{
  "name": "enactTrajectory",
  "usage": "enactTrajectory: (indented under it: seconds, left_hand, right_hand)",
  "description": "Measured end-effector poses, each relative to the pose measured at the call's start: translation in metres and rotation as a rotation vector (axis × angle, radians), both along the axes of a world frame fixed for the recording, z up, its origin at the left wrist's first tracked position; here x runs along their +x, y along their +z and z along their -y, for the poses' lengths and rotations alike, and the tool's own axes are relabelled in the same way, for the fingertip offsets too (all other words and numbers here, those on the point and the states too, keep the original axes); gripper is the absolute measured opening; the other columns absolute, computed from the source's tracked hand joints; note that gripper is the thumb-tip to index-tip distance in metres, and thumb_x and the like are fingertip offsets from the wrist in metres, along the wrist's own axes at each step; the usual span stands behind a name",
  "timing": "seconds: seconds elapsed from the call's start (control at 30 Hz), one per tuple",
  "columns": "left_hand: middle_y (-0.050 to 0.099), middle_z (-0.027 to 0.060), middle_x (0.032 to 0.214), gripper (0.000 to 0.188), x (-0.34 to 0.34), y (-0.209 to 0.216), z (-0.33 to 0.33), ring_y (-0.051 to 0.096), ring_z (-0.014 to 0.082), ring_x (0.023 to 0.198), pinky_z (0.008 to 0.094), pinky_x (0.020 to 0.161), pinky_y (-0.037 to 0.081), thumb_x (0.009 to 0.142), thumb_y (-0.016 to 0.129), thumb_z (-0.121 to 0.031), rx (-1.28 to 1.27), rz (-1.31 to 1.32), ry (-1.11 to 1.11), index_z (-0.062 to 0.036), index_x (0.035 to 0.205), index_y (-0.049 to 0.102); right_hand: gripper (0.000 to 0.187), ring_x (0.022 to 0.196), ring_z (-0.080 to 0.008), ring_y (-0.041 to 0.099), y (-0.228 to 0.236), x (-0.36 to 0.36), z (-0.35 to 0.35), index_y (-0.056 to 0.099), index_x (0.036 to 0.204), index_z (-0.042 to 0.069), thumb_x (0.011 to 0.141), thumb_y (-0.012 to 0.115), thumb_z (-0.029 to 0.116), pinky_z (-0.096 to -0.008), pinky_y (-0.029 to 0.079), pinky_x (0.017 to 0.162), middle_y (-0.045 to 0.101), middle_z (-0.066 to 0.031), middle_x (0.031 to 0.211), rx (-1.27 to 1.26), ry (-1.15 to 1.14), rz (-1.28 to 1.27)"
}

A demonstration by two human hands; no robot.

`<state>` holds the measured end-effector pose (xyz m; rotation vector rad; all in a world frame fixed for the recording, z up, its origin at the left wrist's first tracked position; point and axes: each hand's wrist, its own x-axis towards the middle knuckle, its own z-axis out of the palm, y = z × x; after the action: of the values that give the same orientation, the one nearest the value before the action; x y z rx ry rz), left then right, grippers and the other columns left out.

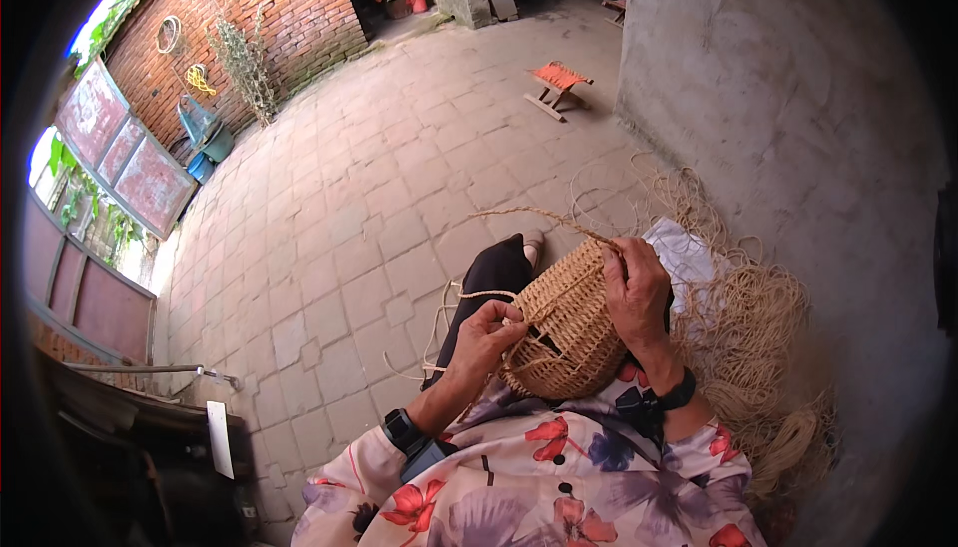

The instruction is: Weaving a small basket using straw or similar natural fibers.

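Note:
A tan basket (564,317), woven from twisted straw cord, rests tilted in my lap. My right hand (639,292) is closed on its upper right edge, the thumb lying against the weave. At the basket's left edge my left hand (486,337) is closed in a pinch on a strand of cord, with a dark gap in the weave just beside the fingertips. One braided cord (534,213) runs out from the top of the basket to the left. A paler loose cord (487,293) loops over my dark trouser leg.
Beside my right arm, a large tangled heap of straw cord (748,337) lies against the grey wall (778,78), with a white cloth (681,253) at its edge. A small orange-topped folding stool (559,78) stands farther off on the paved floor (369,198).

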<state>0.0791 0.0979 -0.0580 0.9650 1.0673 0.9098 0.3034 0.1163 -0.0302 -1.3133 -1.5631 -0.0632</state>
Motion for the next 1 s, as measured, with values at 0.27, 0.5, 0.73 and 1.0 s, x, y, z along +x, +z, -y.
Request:
enactTrajectory:
  seconds: [0.27, 0.5, 0.73, 1.0]
  left_hand:
    - [0.063, 0.0143, 0.065, 0.023, -0.002, 0.019, -0.012, 0.061, 0.0257, 0.058, 0.0380, 0.057, 0.048, 0.079, 0.065, -0.026, 0.455, -0.761, -0.157, -0.0064, 0.091, 0.068]
    - [0.066, 0.0223, 0.074, 0.024, 0.011, 0.005, -0.016, 0.065, 0.0402, 0.070, 0.0483, 0.066, 0.051, 0.080, 0.061, -0.026, 0.478, -1.074, -0.186, -0.0044, 0.085, 0.071]
    - [0.066, 0.0215, 0.073, 0.026, 0.011, 0.012, -0.002, 0.067, 0.0376, 0.069, 0.0436, 0.063, 0.052, 0.080, 0.065, -0.025, 0.595, -0.793, -0.100, -0.0025, 0.090, 0.073]
    - [0.071, 0.0068, 0.075, 0.023, 0.012, -0.006, 0.000, 0.063, 0.0104, 0.067, 0.0291, 0.060, 0.051, 0.085, 0.068, -0.018, 0.132, -0.291, -0.144, 0.0024, 0.092, 0.074]
  right_hand:
    - [0.009, 0.077, -0.0331, 0.060, 0.004, -0.005, 0.003, 0.060, 0.093, 0.004, 0.084, 0.061, 0.003, -0.0410, 0.049, 0.068, 0.059, -0.0117, 0.081, 0.026, -0.030, 0.052]
    - [0.011, 0.077, -0.0315, 0.060, 0.003, -0.008, -0.001, 0.061, 0.092, 0.006, 0.082, 0.062, 0.003, -0.0408, 0.050, 0.067, 0.059, -0.0105, 0.080, 0.033, -0.059, 0.102]
    - [0.009, 0.073, -0.0317, 0.061, -0.004, 0.003, -0.001, 0.060, 0.094, 0.004, 0.085, 0.059, 0.004, -0.0395, 0.049, 0.065, 0.060, -0.0129, 0.079, 0.086, 0.029, -0.049]
    - [0.014, 0.066, -0.0155, 0.056, -0.037, 0.024, -0.008, 0.060, 0.098, -0.001, 0.094, 0.054, 0.012, -0.0300, 0.046, 0.062, 0.060, -0.0089, 0.075, -0.058, 0.151, -0.386]
